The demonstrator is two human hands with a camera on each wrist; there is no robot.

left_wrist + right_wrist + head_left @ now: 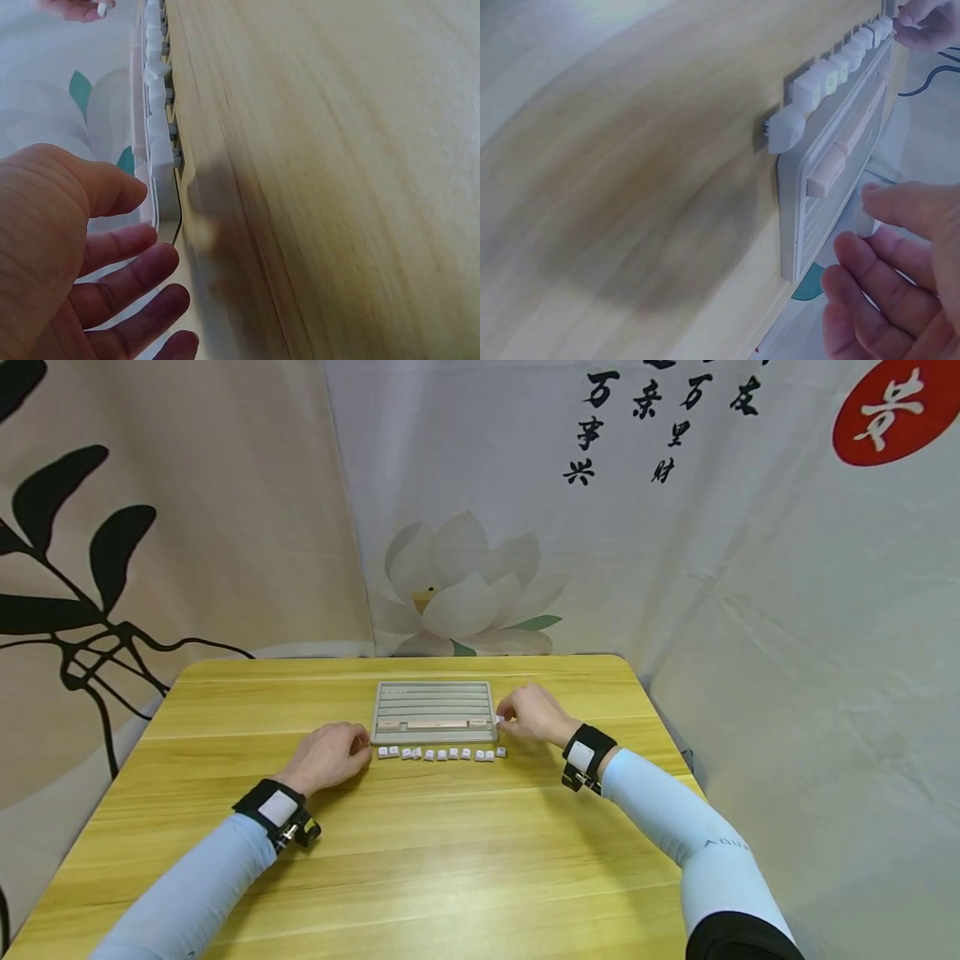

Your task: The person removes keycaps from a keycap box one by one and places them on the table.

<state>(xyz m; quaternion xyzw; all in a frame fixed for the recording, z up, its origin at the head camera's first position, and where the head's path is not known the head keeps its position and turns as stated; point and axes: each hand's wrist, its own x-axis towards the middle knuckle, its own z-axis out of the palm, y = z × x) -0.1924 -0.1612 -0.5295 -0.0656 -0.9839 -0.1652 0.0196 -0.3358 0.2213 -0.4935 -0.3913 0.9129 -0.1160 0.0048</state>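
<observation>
A grey keycap tray (435,697) with long slots lies on the table, its bottom slot holding a long pink keycap (437,724) between shorter pink ones. Along the tray's front edge stands a line of small white keycaps (441,755). My right hand (532,713) is beside the tray's right edge, pinching a white keycap (865,223) between thumb and index finger. At the tray's front left corner is my left hand (330,755). Its fingers (139,289) are loosely bent with nothing between them, near the end of the keycap line.
The yellow wooden table (450,860) ends at a back edge just behind the tray. Printed cloth (465,485) hangs beyond it, with a lotus and black characters. A dark cable (930,79) shows past the table in the right wrist view.
</observation>
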